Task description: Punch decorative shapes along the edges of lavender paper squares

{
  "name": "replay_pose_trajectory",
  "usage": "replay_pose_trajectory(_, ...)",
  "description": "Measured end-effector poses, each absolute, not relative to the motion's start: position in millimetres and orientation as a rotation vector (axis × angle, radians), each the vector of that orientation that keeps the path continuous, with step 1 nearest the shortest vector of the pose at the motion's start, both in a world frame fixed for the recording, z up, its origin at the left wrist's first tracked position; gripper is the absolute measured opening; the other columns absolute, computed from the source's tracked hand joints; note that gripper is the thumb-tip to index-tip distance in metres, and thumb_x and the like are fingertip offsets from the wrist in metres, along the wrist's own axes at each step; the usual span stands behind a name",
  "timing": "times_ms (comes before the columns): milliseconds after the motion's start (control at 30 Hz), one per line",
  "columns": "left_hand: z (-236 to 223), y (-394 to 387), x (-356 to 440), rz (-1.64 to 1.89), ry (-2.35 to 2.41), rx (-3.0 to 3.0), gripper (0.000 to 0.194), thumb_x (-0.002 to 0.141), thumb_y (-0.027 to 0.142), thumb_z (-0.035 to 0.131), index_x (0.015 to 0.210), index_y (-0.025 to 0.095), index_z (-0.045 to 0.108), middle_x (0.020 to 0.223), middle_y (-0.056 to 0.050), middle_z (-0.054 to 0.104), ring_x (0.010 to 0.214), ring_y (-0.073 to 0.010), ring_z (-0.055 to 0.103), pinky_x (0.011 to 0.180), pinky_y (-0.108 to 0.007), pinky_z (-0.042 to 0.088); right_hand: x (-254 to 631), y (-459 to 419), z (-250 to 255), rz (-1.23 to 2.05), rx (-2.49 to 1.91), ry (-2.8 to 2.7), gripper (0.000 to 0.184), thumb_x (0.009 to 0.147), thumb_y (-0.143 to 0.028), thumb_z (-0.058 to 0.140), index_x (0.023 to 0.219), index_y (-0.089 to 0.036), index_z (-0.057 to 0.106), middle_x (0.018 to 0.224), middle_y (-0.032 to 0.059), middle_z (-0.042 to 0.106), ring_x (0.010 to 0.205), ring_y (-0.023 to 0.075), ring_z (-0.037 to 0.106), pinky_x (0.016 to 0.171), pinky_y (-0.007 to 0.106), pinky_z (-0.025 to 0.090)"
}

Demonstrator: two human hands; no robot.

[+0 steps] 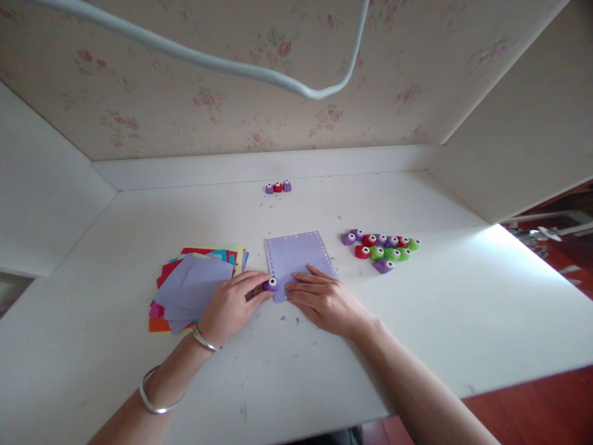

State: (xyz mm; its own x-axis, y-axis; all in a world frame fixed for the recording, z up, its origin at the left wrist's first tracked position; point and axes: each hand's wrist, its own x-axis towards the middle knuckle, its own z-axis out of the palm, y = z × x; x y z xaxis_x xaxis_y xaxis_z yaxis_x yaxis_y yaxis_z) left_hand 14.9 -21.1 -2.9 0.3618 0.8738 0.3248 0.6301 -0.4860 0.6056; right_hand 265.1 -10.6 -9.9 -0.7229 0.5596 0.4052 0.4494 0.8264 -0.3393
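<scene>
Your left hand (231,307) pinches a small purple punch (269,285), star on its white button, between thumb and fingers. Punch sits at the left edge of a lilac sheet (299,252), near the corner closest to you; can't tell if the button is pressed down. Your right hand (328,301) lies flat on that sheet, fingers loosely spread, just right of the punch, nothing gripped. Small punched holes run along the sheet's left, far and right edges.

Left of your left hand, partly hidden by it: messy pile of coloured paper (192,287), lilac on top, with red, orange, yellow and blue sticking out. Beyond your right hand and to its right: cluster of punches (392,254) in purple, red and green. Well beyond both hands: three more punches (278,187) in a row, purple, red, purple. Paper scraps (282,318) between your hands, on the white table (445,321). Two silver bangles (160,410) on your left arm.
</scene>
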Motion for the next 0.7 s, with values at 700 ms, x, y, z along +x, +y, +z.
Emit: replay_pose_trajectory(700, -3.2, -22.2, 20.5, 0.879, 1.326, 2.291, 0.025, 0.086, 0.024, 0.068, 0.111, 0.021, 0.065, 0.107, -0.005, 0.07, 0.099, -0.0178, 0.066, 0.091, -0.032, 0.054, 264.3, -10.9, -11.7, 0.325, -0.759, -2.484, 0.023, 0.096, -0.02, 0.052, 0.114, -0.022, 0.065, 0.118, 0.0008, 0.07, 0.12, 0.0188, 0.058, 0.116, 0.044, 0.032)
